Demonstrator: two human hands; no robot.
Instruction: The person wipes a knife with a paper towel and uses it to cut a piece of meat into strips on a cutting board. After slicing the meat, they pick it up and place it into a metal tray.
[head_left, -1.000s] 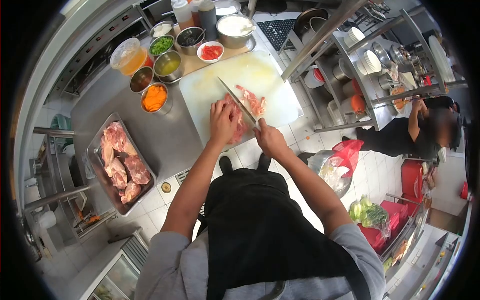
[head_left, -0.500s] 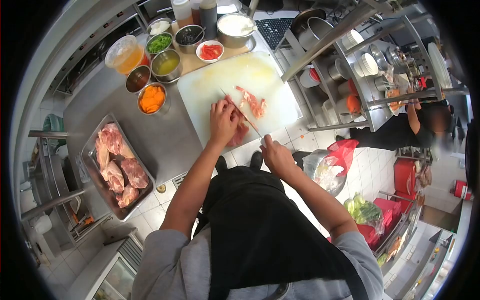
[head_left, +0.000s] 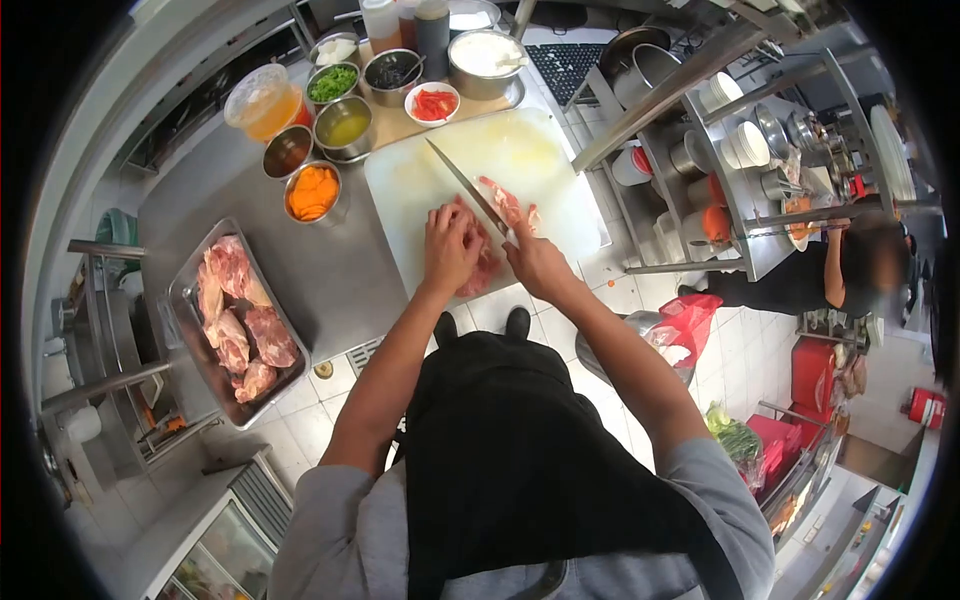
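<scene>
A white cutting board (head_left: 400, 215) lies on the steel table. On it, the fingers of my left hand (head_left: 449, 252) are bent and press on a piece of raw meat (head_left: 481, 272). My right hand (head_left: 537, 265) is wrapped round the handle of a long knife (head_left: 465, 185), whose blade points up and left across the board. Just right of the blade rests a cut strip of meat (head_left: 508, 204). The knife's handle is mostly covered by my right hand.
A steel tray (head_left: 183, 290) of raw meat pieces stands at the left. Behind the board are bowls of orange slices (head_left: 312, 193), red strips (head_left: 433, 103) and greens (head_left: 333, 84). A person (head_left: 800, 265) stands by the shelves at the right, above a red bag (head_left: 690, 325).
My right hand has moved up and forward with the knife, so the blade reaches further over the board. My left hand has stayed on the meat. The whole view has shifted slightly.
</scene>
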